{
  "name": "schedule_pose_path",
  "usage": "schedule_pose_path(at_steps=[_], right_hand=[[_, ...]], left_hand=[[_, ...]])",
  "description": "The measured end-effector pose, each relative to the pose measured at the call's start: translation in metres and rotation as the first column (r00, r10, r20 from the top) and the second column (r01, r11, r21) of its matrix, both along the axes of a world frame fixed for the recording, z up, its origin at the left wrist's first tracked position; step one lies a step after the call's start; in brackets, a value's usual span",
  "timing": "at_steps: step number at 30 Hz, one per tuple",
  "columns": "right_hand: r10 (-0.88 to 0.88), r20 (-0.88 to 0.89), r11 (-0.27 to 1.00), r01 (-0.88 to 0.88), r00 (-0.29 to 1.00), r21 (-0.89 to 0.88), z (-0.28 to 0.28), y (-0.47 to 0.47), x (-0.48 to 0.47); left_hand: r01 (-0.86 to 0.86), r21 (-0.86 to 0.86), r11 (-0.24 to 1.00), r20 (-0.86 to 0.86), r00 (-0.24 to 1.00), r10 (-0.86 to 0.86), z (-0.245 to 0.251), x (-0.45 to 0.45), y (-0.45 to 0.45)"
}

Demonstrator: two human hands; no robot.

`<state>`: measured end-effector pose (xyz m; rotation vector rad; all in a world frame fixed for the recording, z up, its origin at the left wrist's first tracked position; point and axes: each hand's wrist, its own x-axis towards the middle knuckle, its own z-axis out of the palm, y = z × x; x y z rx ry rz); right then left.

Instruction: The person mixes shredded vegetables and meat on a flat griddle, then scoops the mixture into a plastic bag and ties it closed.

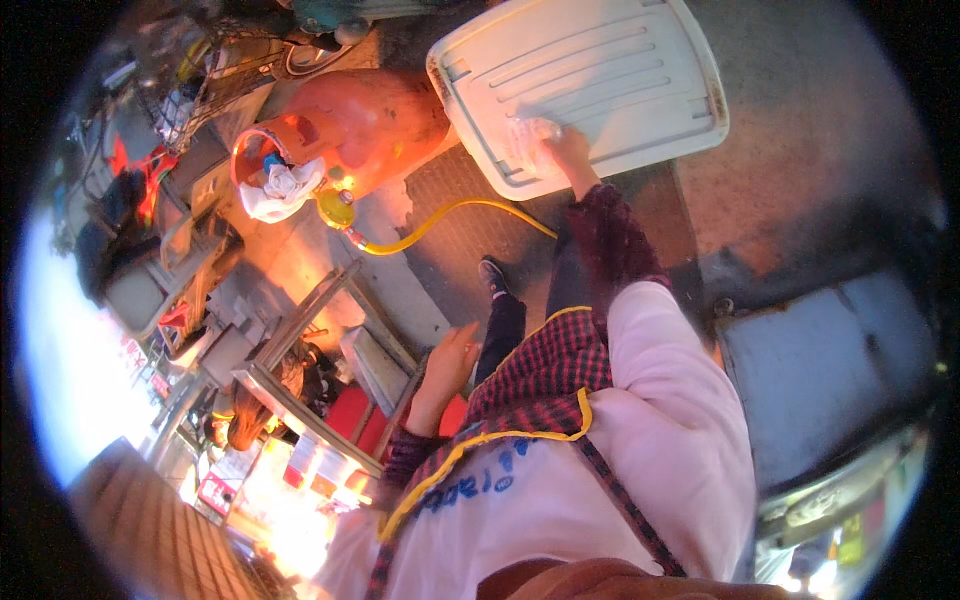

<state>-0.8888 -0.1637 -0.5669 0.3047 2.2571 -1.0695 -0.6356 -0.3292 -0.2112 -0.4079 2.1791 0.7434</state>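
My right hand (571, 154) is over the near side of a white plastic lid (600, 82), its fingers closed on a crumpled piece of clear plastic (531, 141). The lid is broad, with raised ribs and dirty edges. My left hand (450, 364) hangs beside a metal frame, with nothing visible in it and its fingers extended. An orange-red gas cylinder (367, 124) lies left of the lid in the view. A white cloth or bag (281, 191) hangs at its collar, near a yellow regulator (335, 208) with a yellow hose (435, 225).
A metal frame (307, 409) with a red surface stands at my left. A grey metal-looking panel (825, 375) is at my right. Farther left are stools, a bicycle wheel (319, 56) with a wire basket, and a person (247, 416). The yellow hose runs near my feet.
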Motion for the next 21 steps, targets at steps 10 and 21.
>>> schedule_pose_path(at_steps=[10,21], right_hand=[[-0.252,0.374,0.503,0.451,0.892,-0.737,0.304,0.038,0.051],[-0.610,-0.121,0.674,0.433,0.783,-0.598,0.521,-0.047,0.306]], left_hand=[[-0.358,0.388,0.849,-0.434,0.742,0.511,0.021,-0.103,-0.016],[-0.370,0.921,0.121,0.283,0.851,0.443,0.125,-0.039,-0.045]])
